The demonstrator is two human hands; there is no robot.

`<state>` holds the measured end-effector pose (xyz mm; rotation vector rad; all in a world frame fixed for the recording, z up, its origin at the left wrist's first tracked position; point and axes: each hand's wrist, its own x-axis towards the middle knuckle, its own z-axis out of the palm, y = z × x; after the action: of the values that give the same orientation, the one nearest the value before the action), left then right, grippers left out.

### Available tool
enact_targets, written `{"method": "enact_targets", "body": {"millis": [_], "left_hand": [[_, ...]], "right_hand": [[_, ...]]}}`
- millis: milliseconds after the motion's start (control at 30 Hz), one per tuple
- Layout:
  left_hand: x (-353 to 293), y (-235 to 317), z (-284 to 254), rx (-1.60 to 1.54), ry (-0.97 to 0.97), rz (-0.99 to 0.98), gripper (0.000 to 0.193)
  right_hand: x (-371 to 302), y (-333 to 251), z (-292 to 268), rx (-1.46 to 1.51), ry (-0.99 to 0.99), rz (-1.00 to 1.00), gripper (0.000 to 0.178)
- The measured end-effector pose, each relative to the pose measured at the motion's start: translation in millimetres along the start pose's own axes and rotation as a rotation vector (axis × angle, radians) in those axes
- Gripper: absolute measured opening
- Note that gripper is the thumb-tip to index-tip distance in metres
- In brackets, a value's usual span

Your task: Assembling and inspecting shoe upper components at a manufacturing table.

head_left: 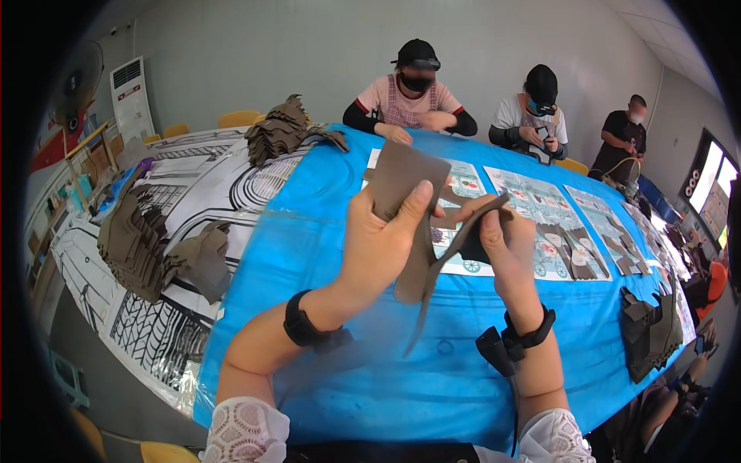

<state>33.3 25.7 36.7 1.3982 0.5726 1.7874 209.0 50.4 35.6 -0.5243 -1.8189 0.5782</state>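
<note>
Over the blue table cover (pixel 309 231), I hold grey-brown pieces of flat, flexible sheet that look like leather or felt. My left hand (pixel 382 235) pinches a broad rectangular flap (pixel 407 176) under its thumb, tilted upward. In my right hand (pixel 509 243) is a curled, bent part (pixel 471 231), with the thumb pressed on its upper edge. A narrow strip (pixel 421 289) hangs down between the hands. Whether these parts are joined or separate pieces I cannot tell. The fingers behind the material are partly hidden.
Stacks of similar pieces lie at the left (pixel 131 243), back left (pixel 278 131) and right (pixel 652 332). Printed sheets (pixel 532 204) with cut pieces cross the table. Opposite sit two people (pixel 417 100), (pixel 536 116); another person (pixel 621 139) stands at the far right. Yellow chairs (pixel 238 119) stand behind.
</note>
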Motion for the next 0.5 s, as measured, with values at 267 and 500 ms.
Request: {"method": "enact_targets", "body": {"millis": [267,500], "left_hand": [[0.1,-5.1,1.3,-0.030,0.019,0.063,0.028],[-2.3,-12.0,2.2,0.108,-0.009,0.099,0.029]], "right_hand": [[-2.7,-8.0,11.8,-0.134,0.106,0.016,0.039],[-0.5,-8.1,11.9,-0.441,0.107,-0.001,0.027]]}}
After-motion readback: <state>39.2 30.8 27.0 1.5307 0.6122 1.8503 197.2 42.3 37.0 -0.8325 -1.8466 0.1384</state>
